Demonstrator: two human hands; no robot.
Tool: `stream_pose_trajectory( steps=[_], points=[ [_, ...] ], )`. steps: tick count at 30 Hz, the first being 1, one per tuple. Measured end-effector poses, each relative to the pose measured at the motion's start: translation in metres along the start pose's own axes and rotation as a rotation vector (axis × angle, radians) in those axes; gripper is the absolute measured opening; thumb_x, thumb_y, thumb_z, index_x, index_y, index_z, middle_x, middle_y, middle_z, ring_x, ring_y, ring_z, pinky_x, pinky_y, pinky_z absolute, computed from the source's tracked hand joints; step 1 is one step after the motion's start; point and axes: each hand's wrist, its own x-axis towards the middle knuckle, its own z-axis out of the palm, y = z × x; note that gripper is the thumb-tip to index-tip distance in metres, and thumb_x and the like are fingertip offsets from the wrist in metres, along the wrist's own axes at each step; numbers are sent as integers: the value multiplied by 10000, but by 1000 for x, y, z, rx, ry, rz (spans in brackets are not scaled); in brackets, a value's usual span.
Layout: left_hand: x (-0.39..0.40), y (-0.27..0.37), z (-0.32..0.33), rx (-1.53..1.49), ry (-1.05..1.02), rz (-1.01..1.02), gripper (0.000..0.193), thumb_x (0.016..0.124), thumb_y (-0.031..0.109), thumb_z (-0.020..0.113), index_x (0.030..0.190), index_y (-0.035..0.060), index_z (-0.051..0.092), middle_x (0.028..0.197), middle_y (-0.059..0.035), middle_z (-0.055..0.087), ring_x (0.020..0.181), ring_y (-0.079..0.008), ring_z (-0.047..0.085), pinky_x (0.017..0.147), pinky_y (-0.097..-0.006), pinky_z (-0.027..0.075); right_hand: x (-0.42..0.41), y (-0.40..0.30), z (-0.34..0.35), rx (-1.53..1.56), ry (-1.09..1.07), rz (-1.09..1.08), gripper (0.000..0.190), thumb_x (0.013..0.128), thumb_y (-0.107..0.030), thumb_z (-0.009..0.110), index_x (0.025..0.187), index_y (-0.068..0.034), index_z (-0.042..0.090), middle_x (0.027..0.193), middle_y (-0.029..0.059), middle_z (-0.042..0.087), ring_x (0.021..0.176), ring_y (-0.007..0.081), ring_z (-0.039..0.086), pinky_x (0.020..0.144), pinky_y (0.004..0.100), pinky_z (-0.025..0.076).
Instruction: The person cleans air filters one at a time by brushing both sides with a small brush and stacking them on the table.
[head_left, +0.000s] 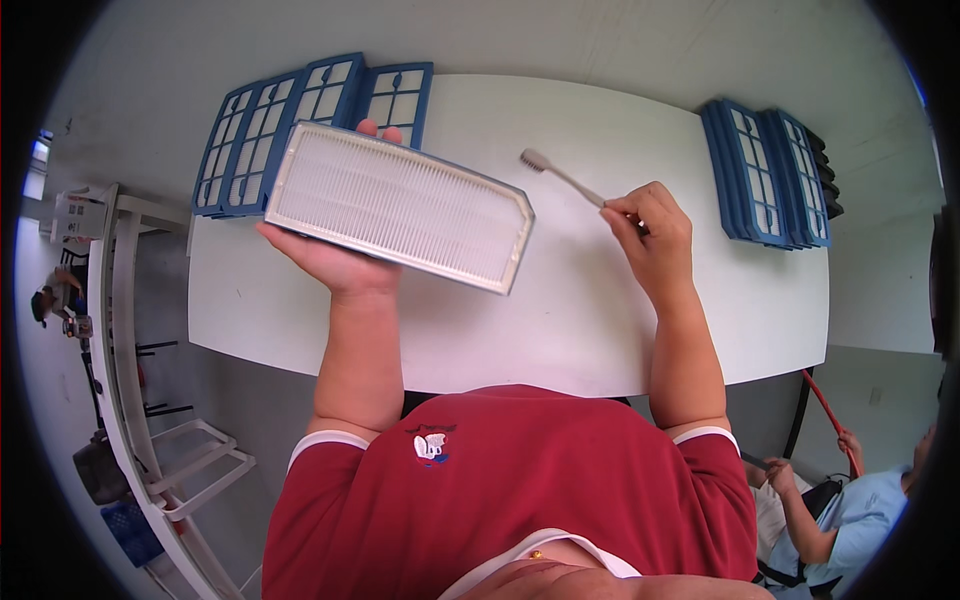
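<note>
My left hand (349, 266) holds up a pleated air filter (397, 206) above the white table, its white pleats and cream sealing rim facing me. The fingertips curl over the filter's far edge while the palm and thumb lie at its near side. One corner of the filter is cut at a slant. Between the thumb and fingers of my right hand (651, 232) is the handle end of a toothbrush (566, 178). Its bristled head points left, apart from the filter.
On the white table (480, 337), several blue-framed filters (259, 142) stand at the back left. More blue-framed filters (761, 176) are stacked at the right, with black parts (823, 176) behind them. A person in a light blue shirt (855, 510) sits at the lower right.
</note>
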Motion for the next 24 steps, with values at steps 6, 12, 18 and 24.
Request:
stream_pose_trajectory(
  steps=[6, 12, 18, 24],
  points=[
    [-13, -6, -4, -89, -117, -82, 939, 730, 823, 175, 1326, 136, 411, 1271, -189, 473, 1153, -399, 459, 950, -526, 383, -5, -10, 14, 591, -162, 629, 305, 862, -184, 580, 1101, 6, 568, 728, -7, 567, 567, 49, 459, 481, 190, 355],
    [-32, -32, 6, -40, -133, -215, 908, 758, 803, 221, 1379, 145, 298, 1331, -164, 408, 1205, -331, 419, 979, -470, 370, -21, -25, 25, 883, -316, 789, 343, 866, -189, 591, 1138, 9, 527, 730, 22, 572, 514, 59, 466, 423, 175, 341],
    [-56, -39, 4, 493, -605, -266, 867, 793, 548, 571, 1367, 3, 215, 1361, -168, 310, 1215, -247, 381, 990, -397, 348, -23, -27, 29, 1219, -366, 813, 354, 892, -223, 568, 1164, -12, 488, 794, 74, 618, 509, 90, 543, 330, 165, 278],
    [-14, 41, 4, 844, -425, -111, 843, 785, 407, 651, 1414, 60, 209, 1223, -149, 471, 1041, -210, 524, 872, -327, 437, -20, -26, 29, 1086, -346, 767, 271, 949, -202, 449, 1149, -30, 510, 886, 116, 647, 565, 97, 543, 348, 162, 280]
  ],
)
